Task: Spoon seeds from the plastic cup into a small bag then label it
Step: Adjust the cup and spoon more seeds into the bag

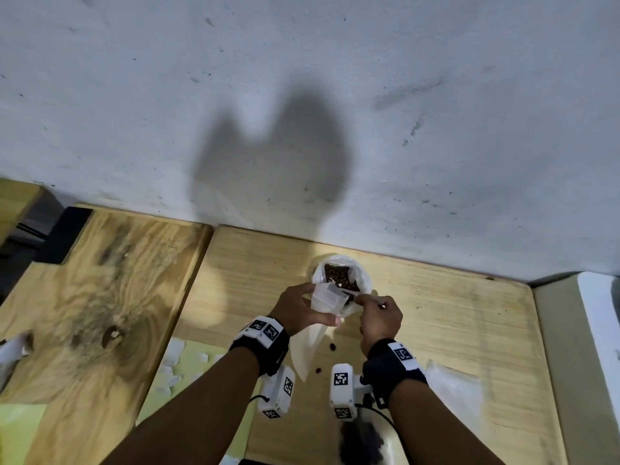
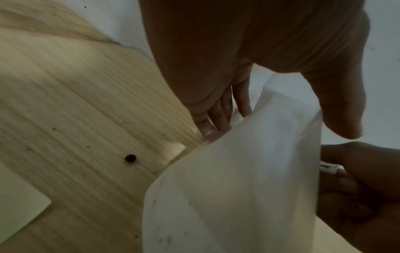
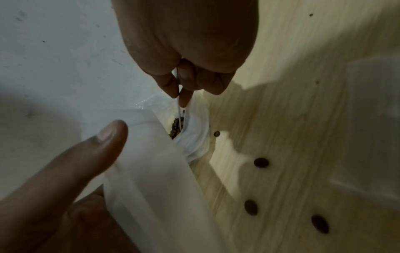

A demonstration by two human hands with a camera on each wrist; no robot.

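Note:
A white plastic cup [image 1: 360, 280] full of brown seeds [image 1: 339, 275] stands near the wall on the pale wooden table [image 1: 453, 323]. My left hand [image 1: 317, 305] holds a small white bag [image 1: 327, 298] just in front of the cup, thumb on its near face and fingers behind. In the left wrist view the bag [image 2: 238, 179] hangs from those fingers [image 2: 216, 119]. My right hand [image 1: 360, 300] pinches a thin white spoon handle [image 3: 178, 102] whose lower end dips into the seeds [image 3: 176, 127]. The spoon's bowl is hidden.
Loose seeds [image 1: 332, 346] lie on the table under my hands, several by the right wrist [image 3: 261, 162]. A yellow sheet with white labels [image 1: 188, 364] lies lower left. A clear plastic bag [image 1: 453, 380] lies lower right, a dark seed heap [image 1: 362, 437] at the bottom.

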